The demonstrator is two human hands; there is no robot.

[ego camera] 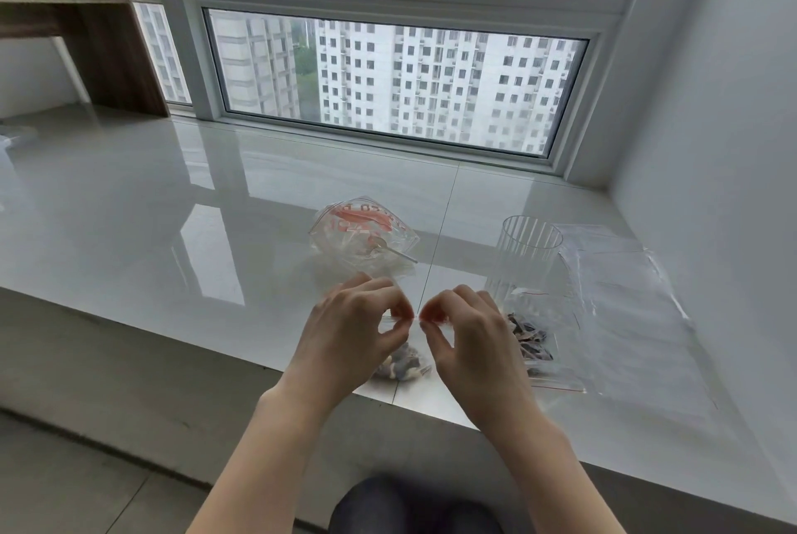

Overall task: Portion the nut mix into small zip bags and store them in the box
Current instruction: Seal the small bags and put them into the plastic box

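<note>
hands: we're pinching the zip bag [403,361] top with left hand [351,330] and right hand [468,339]
done: filled bag [528,343] lying beside (box isn't showing)

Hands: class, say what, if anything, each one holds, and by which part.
Both the left hand and right hand pinch the top edge, with its red zip strip, of a small zip bag holding nut mix.
</note>
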